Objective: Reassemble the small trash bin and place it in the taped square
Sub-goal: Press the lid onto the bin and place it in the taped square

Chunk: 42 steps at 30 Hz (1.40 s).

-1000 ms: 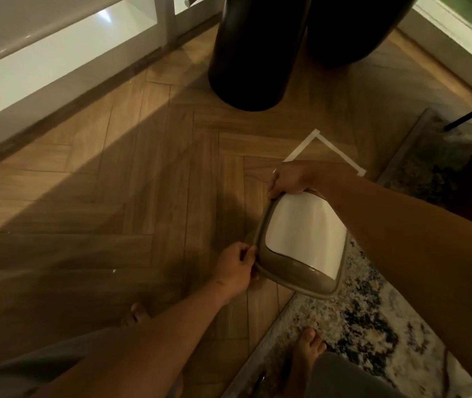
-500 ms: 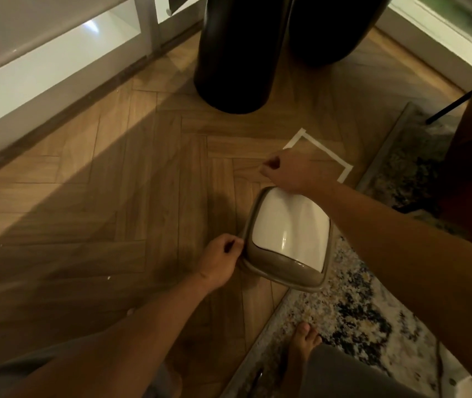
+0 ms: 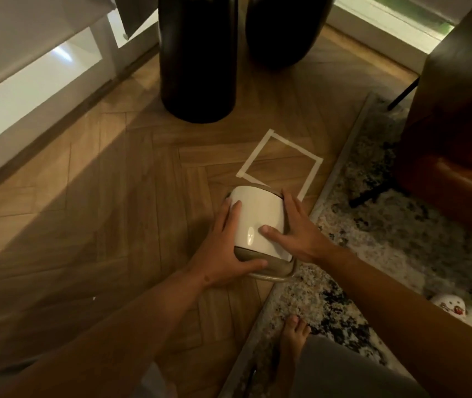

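Observation:
The small trash bin (image 3: 257, 216) has a white swing lid set in a taupe rim and stands on the wood floor, just in front of the taped square (image 3: 282, 163). Its far edge overlaps the square's near tape line. My left hand (image 3: 223, 248) clasps the bin's left side, thumb along the near rim. My right hand (image 3: 295, 234) presses on the right side, with fingers spread and the thumb on the white lid. The bin's body below the lid is hidden.
Two tall black cylindrical vases (image 3: 197, 56) stand beyond the square. A speckled rug (image 3: 372, 239) lies to the right, with a brown chair (image 3: 458, 110) on it. A white cabinet (image 3: 28, 90) runs along the left. My bare foot (image 3: 293, 337) rests on the rug's edge.
Both hands have shifted from the bin's ends to its two sides. The lid now faces up and level. The whole taped square has come into view beyond the bin.

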{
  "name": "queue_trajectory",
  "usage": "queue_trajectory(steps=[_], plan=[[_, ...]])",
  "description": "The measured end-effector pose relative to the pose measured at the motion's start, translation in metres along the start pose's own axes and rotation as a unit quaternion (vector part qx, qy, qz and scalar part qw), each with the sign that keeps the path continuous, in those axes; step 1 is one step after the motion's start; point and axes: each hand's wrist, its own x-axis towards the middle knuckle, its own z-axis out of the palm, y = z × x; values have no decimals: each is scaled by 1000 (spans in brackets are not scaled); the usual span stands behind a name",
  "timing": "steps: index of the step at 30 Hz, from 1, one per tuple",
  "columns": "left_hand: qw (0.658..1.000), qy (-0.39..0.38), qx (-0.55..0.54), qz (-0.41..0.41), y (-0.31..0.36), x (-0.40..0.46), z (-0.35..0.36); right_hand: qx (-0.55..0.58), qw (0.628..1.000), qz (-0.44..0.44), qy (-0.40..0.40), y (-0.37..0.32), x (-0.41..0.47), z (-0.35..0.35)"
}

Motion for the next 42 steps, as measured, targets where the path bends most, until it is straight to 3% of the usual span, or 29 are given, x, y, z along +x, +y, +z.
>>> queue_trajectory(steps=[13,30,36,42], plan=[[999,29,16,13,-4,1,10,41,991,-43,119,19,3,31],[999,-33,6,27,-25,13,-37,49,995,-21,86,24,-4,18],[998,22,62,15,-34,17,-71,44,987,-10,152,31,-32,41],[990,132,25,-36,-39,9,-48,113,964,38,238,18,-48,77]])
